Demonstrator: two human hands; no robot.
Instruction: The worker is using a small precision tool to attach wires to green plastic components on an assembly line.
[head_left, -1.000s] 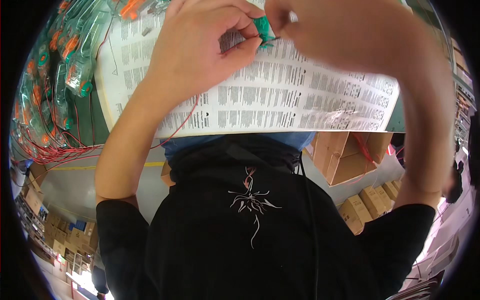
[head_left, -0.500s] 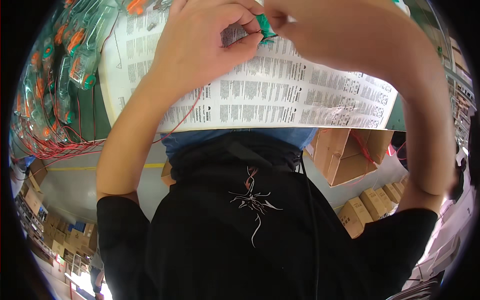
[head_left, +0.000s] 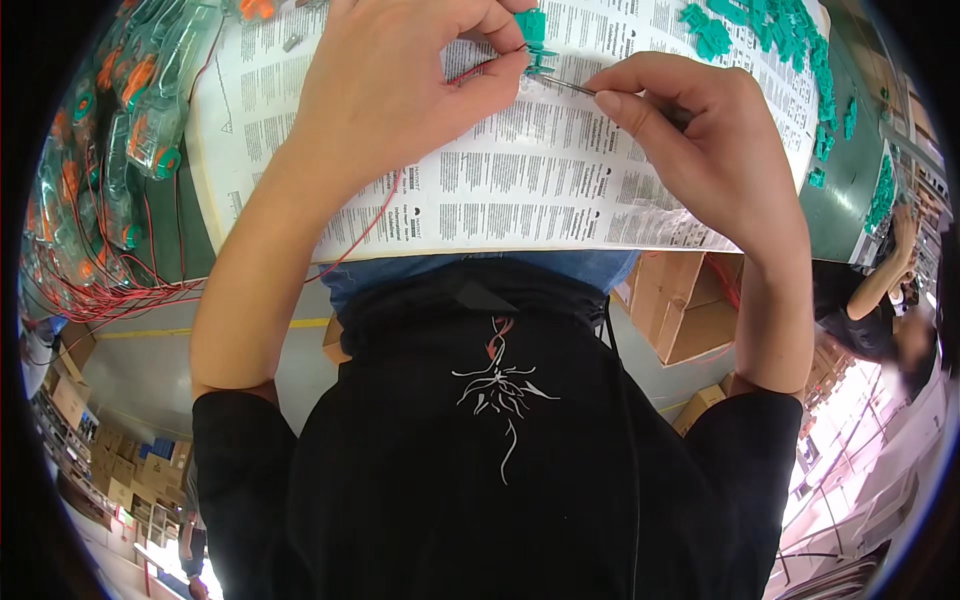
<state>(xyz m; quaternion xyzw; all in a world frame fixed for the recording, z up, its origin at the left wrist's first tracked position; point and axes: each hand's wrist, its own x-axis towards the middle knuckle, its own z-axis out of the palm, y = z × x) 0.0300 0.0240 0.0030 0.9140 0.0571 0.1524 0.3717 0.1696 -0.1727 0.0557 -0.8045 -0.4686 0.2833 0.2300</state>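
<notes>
Over the printed sheet (head_left: 520, 215), the left hand (head_left: 400, 80) pinches a green plastic part (head_left: 533, 28), a red wire (head_left: 475, 71) running to its fingertips; the right hand (head_left: 715, 140) grips a slim metal tool (head_left: 568, 87), tip beside the part, contact unclear. This looks like fine fitting, calling next for precise tip placement.

Bright light washes the sheet (head_left: 520, 170) under my right hand (head_left: 700, 145); well below it, glare whitens the fisheye-bent edge.
</notes>
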